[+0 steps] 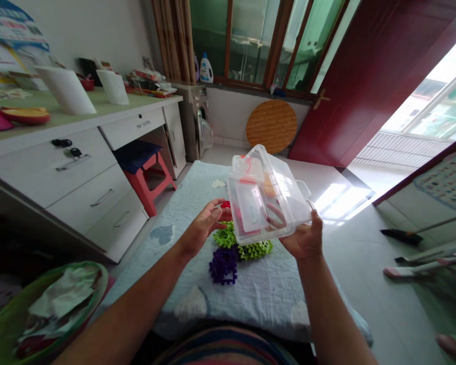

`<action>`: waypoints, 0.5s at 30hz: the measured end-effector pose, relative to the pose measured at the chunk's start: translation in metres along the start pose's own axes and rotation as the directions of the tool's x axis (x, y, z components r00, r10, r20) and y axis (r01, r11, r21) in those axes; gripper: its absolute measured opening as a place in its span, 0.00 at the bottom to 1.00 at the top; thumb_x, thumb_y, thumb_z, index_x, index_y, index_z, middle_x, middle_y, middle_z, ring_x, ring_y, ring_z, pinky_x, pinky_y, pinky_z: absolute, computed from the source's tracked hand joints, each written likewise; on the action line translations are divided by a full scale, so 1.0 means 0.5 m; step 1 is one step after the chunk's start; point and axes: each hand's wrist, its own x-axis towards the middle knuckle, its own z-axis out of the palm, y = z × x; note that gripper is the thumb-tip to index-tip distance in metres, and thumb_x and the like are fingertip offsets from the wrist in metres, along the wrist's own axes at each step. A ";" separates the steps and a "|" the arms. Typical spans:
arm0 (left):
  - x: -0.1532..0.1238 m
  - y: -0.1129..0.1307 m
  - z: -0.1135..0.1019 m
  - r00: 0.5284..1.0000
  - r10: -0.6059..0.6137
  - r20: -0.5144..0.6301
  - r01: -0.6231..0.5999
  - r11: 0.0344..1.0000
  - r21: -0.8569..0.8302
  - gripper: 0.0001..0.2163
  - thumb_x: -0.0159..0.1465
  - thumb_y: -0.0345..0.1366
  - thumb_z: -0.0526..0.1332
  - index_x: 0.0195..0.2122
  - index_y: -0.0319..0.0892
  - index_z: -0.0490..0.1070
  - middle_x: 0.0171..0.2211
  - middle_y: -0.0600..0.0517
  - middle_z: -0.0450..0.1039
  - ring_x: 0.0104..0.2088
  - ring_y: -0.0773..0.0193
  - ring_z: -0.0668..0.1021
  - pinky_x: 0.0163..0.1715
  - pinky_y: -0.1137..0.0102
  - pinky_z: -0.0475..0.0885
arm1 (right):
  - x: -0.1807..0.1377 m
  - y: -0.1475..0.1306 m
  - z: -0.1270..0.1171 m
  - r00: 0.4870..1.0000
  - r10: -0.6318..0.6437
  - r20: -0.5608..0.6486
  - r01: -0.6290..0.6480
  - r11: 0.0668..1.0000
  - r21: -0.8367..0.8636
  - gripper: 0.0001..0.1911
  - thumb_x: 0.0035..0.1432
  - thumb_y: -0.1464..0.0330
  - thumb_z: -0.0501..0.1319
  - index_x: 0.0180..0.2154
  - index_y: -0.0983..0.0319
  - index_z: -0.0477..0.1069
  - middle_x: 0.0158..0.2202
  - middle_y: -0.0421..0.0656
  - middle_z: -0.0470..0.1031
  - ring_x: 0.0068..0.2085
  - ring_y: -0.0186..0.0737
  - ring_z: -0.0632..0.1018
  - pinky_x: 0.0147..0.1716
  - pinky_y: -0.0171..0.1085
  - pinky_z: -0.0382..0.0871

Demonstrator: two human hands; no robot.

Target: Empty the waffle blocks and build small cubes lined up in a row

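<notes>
My right hand (pixel 303 237) grips a clear plastic box (pixel 266 194) from below and holds it tilted above a pale blue quilted mat (pixel 251 289). Red and orange parts show through the box walls. My left hand (pixel 207 224) is beside the box's left end, fingers curled toward a small red piece (pixel 225 205); whether it grips that piece is unclear. Under the box lie green lattice toy pieces (pixel 227 237) and a purple cluster (pixel 223 264) on the mat.
A white desk with drawers (pixel 83 172) stands to the left, a red stool (pixel 146 177) under it. A green basket (pixel 41 309) with paper sits at the lower left. A washing machine (pixel 197 126), a round woven board (pixel 271 125) and a red door (pixel 365 81) are behind. Broom handles (pixel 421 253) lie at the right.
</notes>
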 end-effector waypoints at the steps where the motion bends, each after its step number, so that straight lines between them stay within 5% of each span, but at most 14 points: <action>1: -0.006 0.012 0.004 0.998 -0.045 0.041 0.044 0.999 0.026 0.29 0.61 0.50 0.61 0.60 0.43 0.56 0.40 0.48 0.74 0.35 0.61 0.78 0.35 0.67 0.71 | 0.004 0.018 0.005 0.999 0.026 0.031 -0.027 0.999 0.045 0.38 0.51 0.40 0.51 0.56 0.54 0.67 0.54 0.47 0.73 0.60 0.57 0.67 0.56 0.61 0.61; 3: -0.021 0.024 0.018 0.995 -0.092 0.044 0.087 0.991 0.099 0.38 0.58 0.47 0.65 0.64 0.45 0.47 0.36 0.51 0.74 0.27 0.66 0.75 0.27 0.71 0.68 | 0.011 0.051 0.013 0.994 0.051 0.100 -0.063 0.991 0.115 0.39 0.50 0.39 0.51 0.55 0.55 0.68 0.55 0.48 0.72 0.61 0.58 0.66 0.59 0.62 0.57; 7: -0.043 0.016 0.041 0.994 -0.085 -0.067 0.093 0.987 0.127 0.43 0.55 0.40 0.65 0.66 0.48 0.38 0.45 0.46 0.74 0.28 0.67 0.74 0.24 0.73 0.69 | 0.024 0.098 0.025 0.981 0.088 0.175 -0.120 0.976 0.182 0.40 0.51 0.38 0.49 0.54 0.57 0.69 0.56 0.49 0.72 0.60 0.56 0.67 0.60 0.60 0.55; 11: -0.038 0.015 0.020 0.966 -0.050 -0.252 0.075 0.993 0.090 0.37 0.53 0.34 0.61 0.64 0.43 0.47 0.45 0.46 0.73 0.28 0.67 0.74 0.24 0.72 0.73 | 0.042 0.113 0.014 0.980 0.148 0.136 -0.166 0.977 0.133 0.28 0.54 0.45 0.54 0.48 0.55 0.73 0.51 0.44 0.76 0.57 0.52 0.71 0.59 0.57 0.59; 15: -0.007 0.042 -0.055 0.918 0.034 -0.395 0.014 0.993 0.117 0.33 0.51 0.33 0.60 0.60 0.40 0.56 0.37 0.51 0.72 0.24 0.70 0.72 0.22 0.72 0.74 | 0.064 0.102 -0.032 0.999 0.043 0.011 -0.043 0.999 -0.026 0.16 0.54 0.56 0.61 0.41 0.57 0.76 0.46 0.44 0.78 0.52 0.49 0.75 0.57 0.52 0.63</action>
